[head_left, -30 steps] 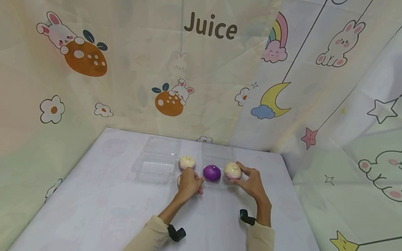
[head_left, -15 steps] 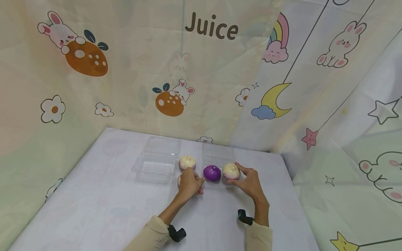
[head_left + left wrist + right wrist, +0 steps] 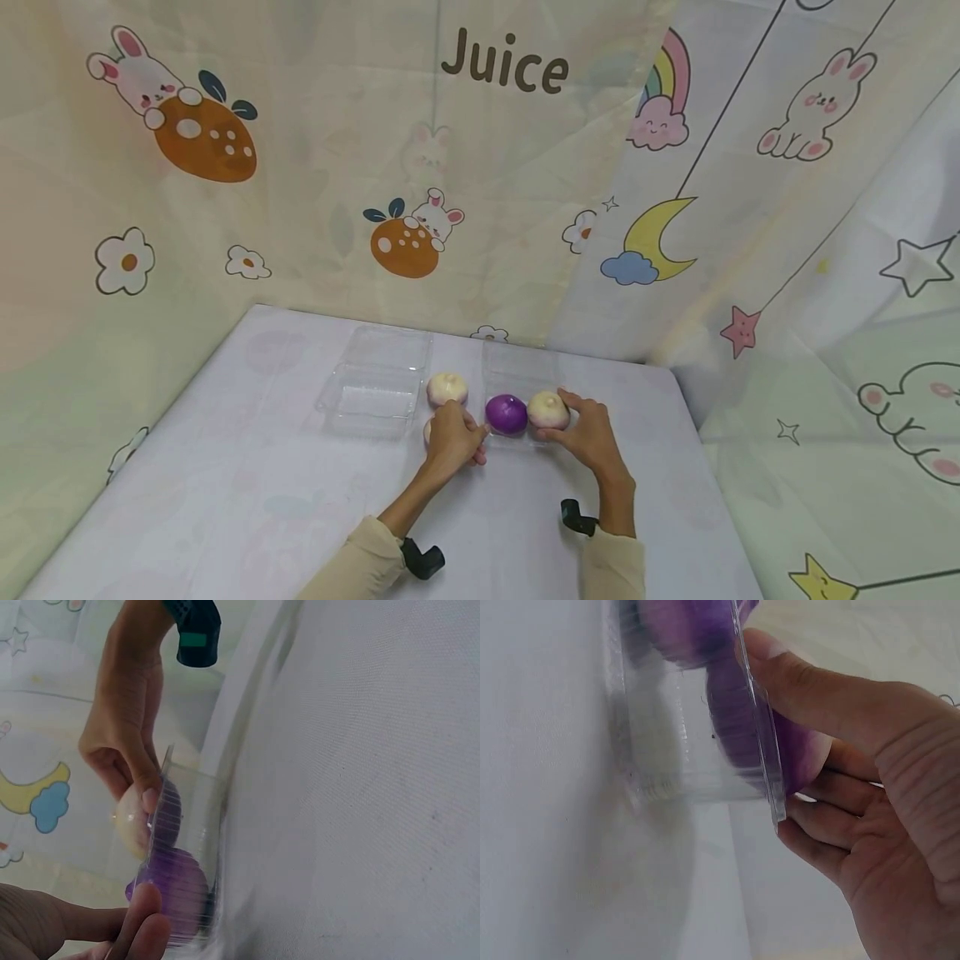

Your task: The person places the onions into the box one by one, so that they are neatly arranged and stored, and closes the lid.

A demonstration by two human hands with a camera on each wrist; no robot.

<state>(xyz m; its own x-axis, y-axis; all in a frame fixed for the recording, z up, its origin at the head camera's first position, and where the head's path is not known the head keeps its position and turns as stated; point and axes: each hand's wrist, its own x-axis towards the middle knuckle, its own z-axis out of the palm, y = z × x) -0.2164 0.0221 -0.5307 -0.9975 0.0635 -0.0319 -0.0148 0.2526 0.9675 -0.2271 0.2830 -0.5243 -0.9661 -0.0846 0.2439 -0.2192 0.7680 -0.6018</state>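
Head view: pinching the clear box (image 3: 201, 799) at its left rim with the left hand (image 3: 453, 437); gripping the pale onion (image 3: 549, 410) with the right hand (image 3: 591, 435) — thumb near, finger far. Held left of that palm, base below the rim, just right of the purple onion (image 3: 506, 415); touching or not, cannot tell. Farther, past the left hand, a spare onion (image 3: 447, 388) — and, leftward, an open second box (image 3: 377, 402).

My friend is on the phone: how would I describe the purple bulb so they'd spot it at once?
On the white table, find the open clear container on the right. Inside, the purple bulb sits beside the cream-topped bulb that the right hand holds. It looks purple all over from above, unlike its pale-topped neighbours.
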